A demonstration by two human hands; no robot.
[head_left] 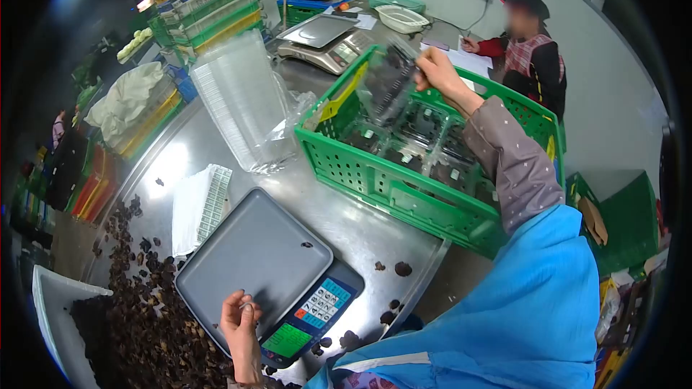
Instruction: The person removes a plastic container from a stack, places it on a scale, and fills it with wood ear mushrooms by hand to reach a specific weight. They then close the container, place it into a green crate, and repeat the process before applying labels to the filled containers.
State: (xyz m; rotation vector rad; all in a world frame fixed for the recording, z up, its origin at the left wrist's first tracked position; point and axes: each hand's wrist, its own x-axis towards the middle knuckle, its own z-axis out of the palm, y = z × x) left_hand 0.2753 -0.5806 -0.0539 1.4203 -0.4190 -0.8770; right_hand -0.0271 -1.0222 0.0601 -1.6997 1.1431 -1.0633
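My right hand grips a clear plastic box of dark pieces, tilted above the left part of a green crate. Inside the crate lie several similar filled boxes. My left hand is over the lower edge of a scale's grey pan, its thumb and fingers curled together; whether something small is between them is too small to tell. One dark piece lies on the pan. The scale's keypad and lit green display face me.
Loose dark pieces cover the table's left side beside a white tub. Stacked clear lids, label sheets and a second scale stand beyond. A person in a cap is at the back right, near papers.
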